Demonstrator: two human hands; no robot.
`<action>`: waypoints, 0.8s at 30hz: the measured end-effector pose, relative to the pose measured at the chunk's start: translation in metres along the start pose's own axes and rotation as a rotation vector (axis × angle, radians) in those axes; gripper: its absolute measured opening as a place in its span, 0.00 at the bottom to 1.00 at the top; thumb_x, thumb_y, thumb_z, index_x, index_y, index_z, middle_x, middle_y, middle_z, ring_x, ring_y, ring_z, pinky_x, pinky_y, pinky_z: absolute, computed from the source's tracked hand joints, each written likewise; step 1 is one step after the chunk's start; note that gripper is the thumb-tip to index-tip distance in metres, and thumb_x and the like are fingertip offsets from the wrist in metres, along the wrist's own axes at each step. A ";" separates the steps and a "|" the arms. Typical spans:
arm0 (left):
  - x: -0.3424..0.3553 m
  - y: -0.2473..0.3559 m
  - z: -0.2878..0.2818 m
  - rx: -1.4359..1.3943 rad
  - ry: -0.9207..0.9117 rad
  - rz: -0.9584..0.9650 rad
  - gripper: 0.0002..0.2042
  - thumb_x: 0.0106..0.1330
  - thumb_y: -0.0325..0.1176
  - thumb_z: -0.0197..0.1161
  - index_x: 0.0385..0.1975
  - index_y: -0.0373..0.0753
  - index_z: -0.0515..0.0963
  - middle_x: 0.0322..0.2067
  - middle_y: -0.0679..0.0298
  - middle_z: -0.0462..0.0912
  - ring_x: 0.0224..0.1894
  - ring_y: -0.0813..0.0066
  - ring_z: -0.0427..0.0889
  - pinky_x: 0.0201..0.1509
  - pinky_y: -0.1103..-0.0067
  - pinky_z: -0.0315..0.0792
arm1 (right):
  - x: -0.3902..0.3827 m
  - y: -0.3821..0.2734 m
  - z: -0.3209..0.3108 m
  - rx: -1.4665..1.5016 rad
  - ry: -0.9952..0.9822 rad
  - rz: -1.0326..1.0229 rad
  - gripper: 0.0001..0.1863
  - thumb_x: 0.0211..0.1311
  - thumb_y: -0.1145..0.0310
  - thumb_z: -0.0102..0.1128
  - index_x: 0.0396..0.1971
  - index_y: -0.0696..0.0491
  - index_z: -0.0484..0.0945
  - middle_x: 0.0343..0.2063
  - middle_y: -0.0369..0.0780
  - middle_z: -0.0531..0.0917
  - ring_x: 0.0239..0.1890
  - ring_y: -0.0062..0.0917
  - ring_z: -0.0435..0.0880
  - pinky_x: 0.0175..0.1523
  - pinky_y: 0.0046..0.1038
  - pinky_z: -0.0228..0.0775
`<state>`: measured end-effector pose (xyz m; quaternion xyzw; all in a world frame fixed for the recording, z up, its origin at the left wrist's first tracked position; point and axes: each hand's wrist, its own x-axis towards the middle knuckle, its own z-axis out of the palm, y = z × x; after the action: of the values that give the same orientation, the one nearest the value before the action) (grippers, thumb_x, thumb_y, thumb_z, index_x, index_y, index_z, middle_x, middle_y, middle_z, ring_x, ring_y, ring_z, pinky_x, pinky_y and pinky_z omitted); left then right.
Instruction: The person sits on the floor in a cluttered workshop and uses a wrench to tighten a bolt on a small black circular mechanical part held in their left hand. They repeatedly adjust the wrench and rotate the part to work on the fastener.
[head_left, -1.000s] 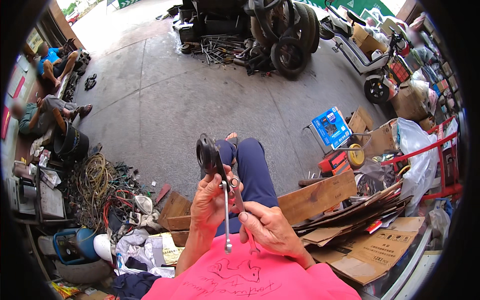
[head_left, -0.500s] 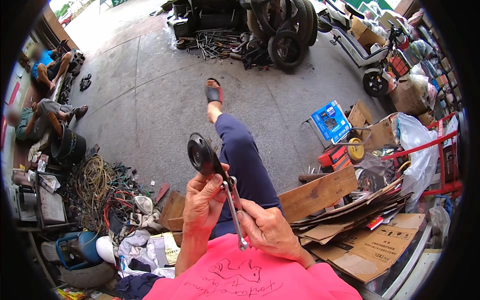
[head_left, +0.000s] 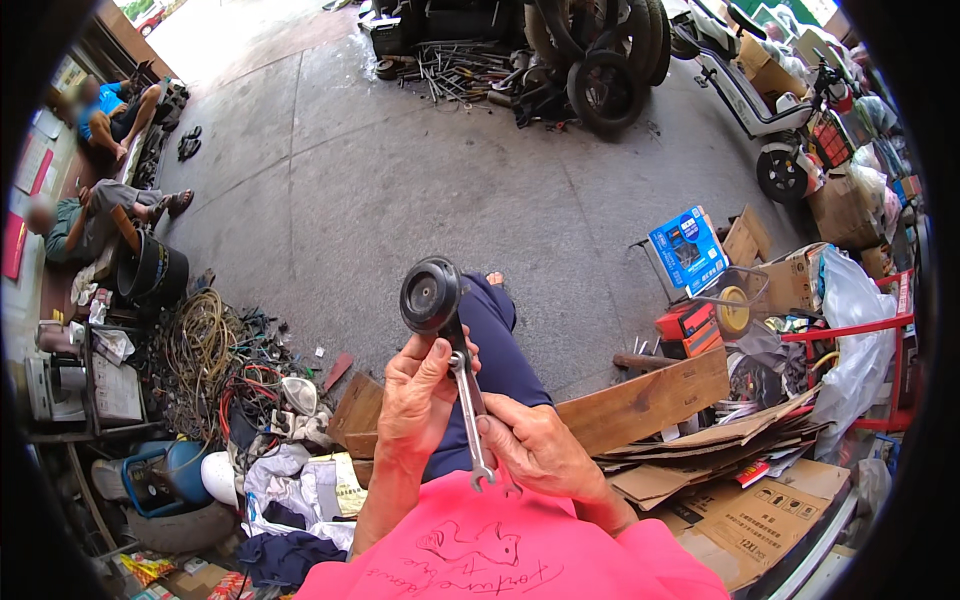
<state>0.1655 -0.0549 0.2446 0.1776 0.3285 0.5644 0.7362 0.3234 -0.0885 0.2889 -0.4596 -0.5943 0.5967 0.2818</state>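
Two bare hands are working together: the left hand [head_left: 418, 395] is gripping a round black pulley part [head_left: 430, 296], while the right hand [head_left: 532, 445] is pinching a slim steel wrench [head_left: 470, 415]

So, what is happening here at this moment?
A person sitting above a concrete floor holds a black round pulley-like part up in the left hand. The right hand grips a metal wrench whose upper end sits at the part's base. Flattened cardboard lies to the right, tangled cables to the left. Two other people sit at the far left edge.
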 end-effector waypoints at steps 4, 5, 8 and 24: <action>0.005 -0.004 0.000 -0.028 -0.035 -0.097 0.14 0.70 0.35 0.58 0.50 0.34 0.74 0.36 0.56 0.82 0.36 0.70 0.83 0.40 0.77 0.78 | 0.000 0.006 0.002 -0.017 0.053 -0.013 0.07 0.69 0.71 0.48 0.40 0.58 0.69 0.14 0.44 0.76 0.16 0.37 0.78 0.21 0.35 0.66; 0.005 -0.005 0.001 0.005 -0.026 -0.104 0.14 0.70 0.36 0.57 0.50 0.34 0.73 0.35 0.55 0.83 0.34 0.69 0.84 0.37 0.76 0.79 | 0.000 0.008 0.001 -0.048 0.080 -0.044 0.07 0.69 0.71 0.48 0.41 0.58 0.69 0.14 0.44 0.76 0.15 0.37 0.78 0.21 0.35 0.66; 0.005 -0.007 0.006 0.042 -0.021 -0.104 0.15 0.70 0.35 0.56 0.51 0.32 0.72 0.33 0.53 0.82 0.34 0.66 0.83 0.40 0.76 0.79 | -0.006 0.015 -0.001 -0.106 0.103 -0.050 0.07 0.69 0.70 0.49 0.40 0.58 0.69 0.14 0.43 0.76 0.16 0.36 0.79 0.22 0.34 0.67; -0.005 -0.016 0.002 -0.200 -0.185 -0.007 0.11 0.73 0.33 0.49 0.49 0.35 0.70 0.41 0.53 0.77 0.39 0.66 0.80 0.44 0.71 0.75 | -0.035 0.006 -0.010 0.244 0.138 0.086 0.12 0.67 0.71 0.56 0.45 0.62 0.75 0.15 0.34 0.79 0.17 0.09 0.70 0.21 0.15 0.58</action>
<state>0.1771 -0.0644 0.2374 0.1536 0.2019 0.5729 0.7794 0.3477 -0.1156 0.2922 -0.4870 -0.4764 0.6431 0.3498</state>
